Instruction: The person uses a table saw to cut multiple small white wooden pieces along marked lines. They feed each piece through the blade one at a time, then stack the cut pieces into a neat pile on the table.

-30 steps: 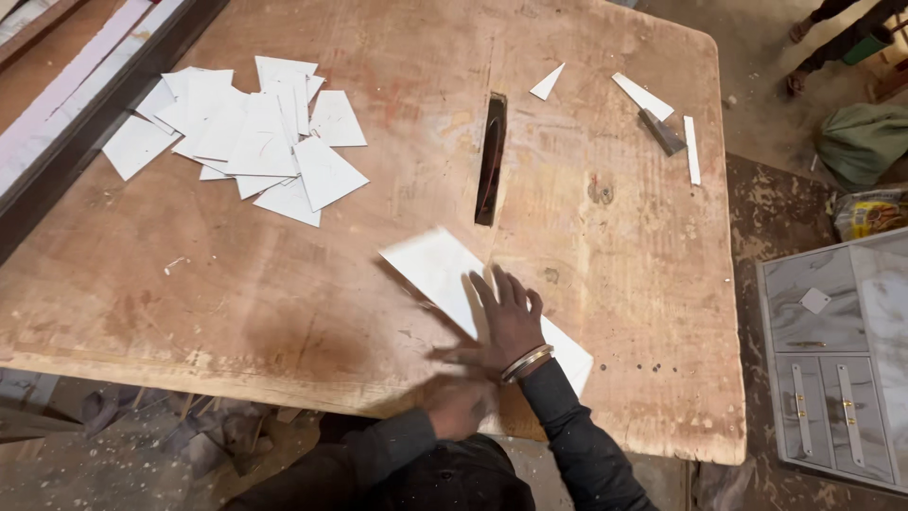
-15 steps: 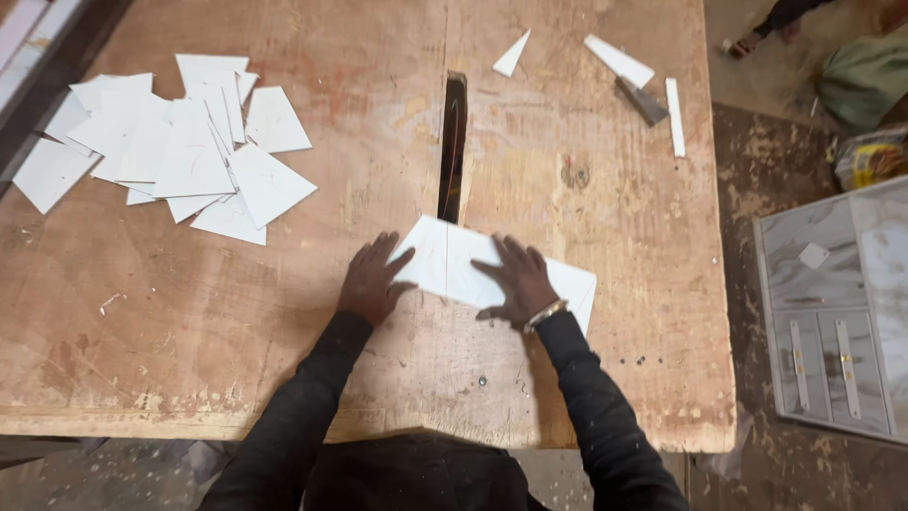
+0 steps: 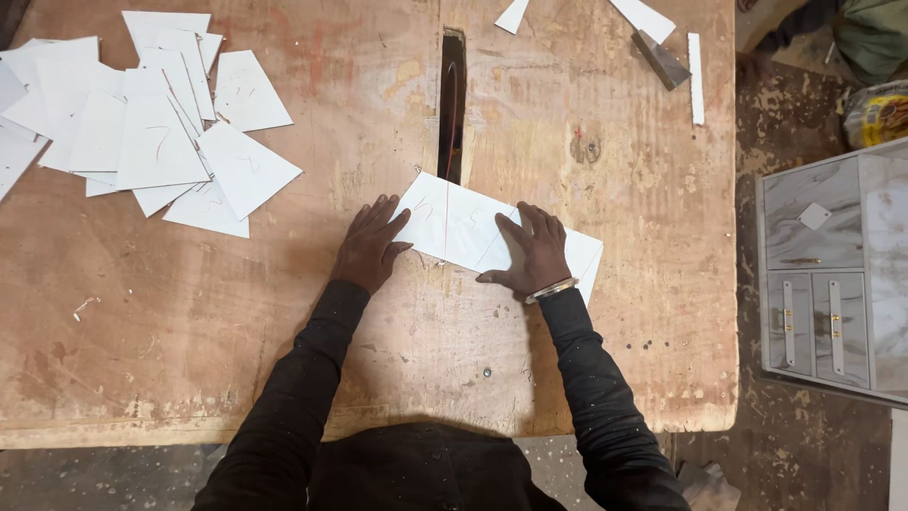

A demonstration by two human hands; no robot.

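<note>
Hands flat on white sheet [image 3: 463,227]: my left hand [image 3: 371,248] has joined my right hand [image 3: 532,254], fingers spread, gripping nothing. Sheet's far edge now meets the saw slot [image 3: 452,104], ahead of both palms.

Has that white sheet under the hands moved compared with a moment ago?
Yes. The white sheet has slid up the table to the slot, its far edge now at the slot's near end. Both hands, left hand and right hand, press it flat.

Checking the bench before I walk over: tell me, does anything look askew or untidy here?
The white sheet under the left hand and right hand lies skewed to the saw slot. White offcuts sprawl in a loose overlapping heap at the table's far left.
</note>
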